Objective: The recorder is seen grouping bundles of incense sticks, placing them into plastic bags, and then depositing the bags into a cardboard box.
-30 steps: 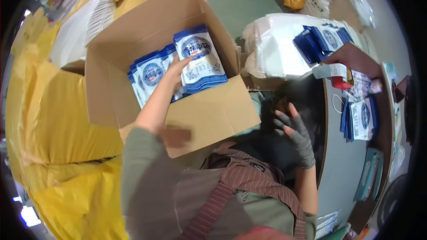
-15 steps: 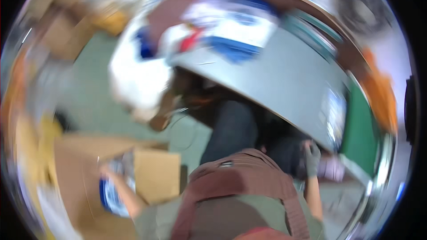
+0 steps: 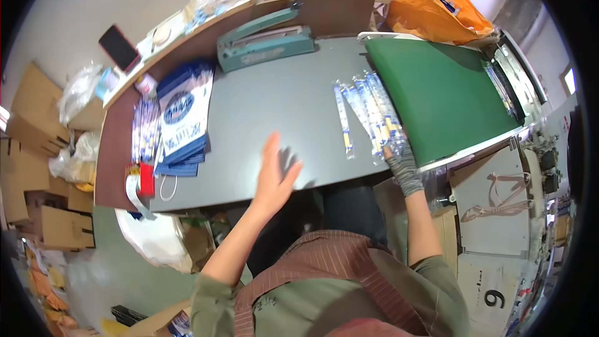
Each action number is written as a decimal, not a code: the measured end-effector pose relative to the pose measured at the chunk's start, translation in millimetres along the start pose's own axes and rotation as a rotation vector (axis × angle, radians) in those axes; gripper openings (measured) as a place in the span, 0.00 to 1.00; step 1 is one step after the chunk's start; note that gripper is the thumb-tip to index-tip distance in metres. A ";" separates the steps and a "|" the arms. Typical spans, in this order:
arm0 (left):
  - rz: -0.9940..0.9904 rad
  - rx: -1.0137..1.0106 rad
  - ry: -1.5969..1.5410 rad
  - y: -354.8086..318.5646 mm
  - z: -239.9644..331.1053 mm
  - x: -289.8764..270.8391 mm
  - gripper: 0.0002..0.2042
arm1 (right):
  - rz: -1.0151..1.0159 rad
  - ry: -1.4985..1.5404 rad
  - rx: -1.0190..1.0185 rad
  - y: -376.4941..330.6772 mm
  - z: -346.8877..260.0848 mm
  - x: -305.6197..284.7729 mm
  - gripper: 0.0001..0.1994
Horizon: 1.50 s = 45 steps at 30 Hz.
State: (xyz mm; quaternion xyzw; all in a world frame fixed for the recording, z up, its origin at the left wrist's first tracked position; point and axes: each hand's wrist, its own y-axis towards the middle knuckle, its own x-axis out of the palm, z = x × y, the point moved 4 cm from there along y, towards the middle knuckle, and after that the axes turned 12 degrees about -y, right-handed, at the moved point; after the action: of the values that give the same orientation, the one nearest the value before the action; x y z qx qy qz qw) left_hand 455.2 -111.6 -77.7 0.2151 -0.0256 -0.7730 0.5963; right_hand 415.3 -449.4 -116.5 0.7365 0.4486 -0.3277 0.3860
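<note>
Left hand [image 3: 272, 178] hovers open over the grey surface [image 3: 274, 106] near its front edge; gloved right hand [image 3: 402, 161] rests open-fingered on clear sachets [image 3: 368, 115] at the right edge; blue packets [image 3: 182, 115] remain stacked untouched at the left edge.

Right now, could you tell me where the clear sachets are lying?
In the head view, the clear sachets lie fanned on the grey table, right of centre, beside the green belt, with the gloved right hand on their near ends.
</note>
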 end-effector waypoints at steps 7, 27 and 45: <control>-0.066 -0.022 0.498 154.2 -43.1 151.0 0.44 | -0.169 -0.197 -0.339 13.5 -72.4 43.8 0.33; -0.044 -0.395 0.110 137.1 -62.9 1.0 0.45 | -0.012 -0.428 0.133 111.3 -32.2 87.9 0.44; 0.156 0.409 -0.203 89.1 53.0 -39.6 0.54 | -0.422 1.344 -0.208 77.6 -277.8 7.4 0.40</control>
State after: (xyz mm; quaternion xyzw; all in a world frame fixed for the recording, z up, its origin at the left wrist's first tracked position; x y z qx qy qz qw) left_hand 525.0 -111.7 8.7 0.2499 -0.2582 -0.7211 0.5924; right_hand 526.9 -230.0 34.1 0.6360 0.7514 0.1742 0.0225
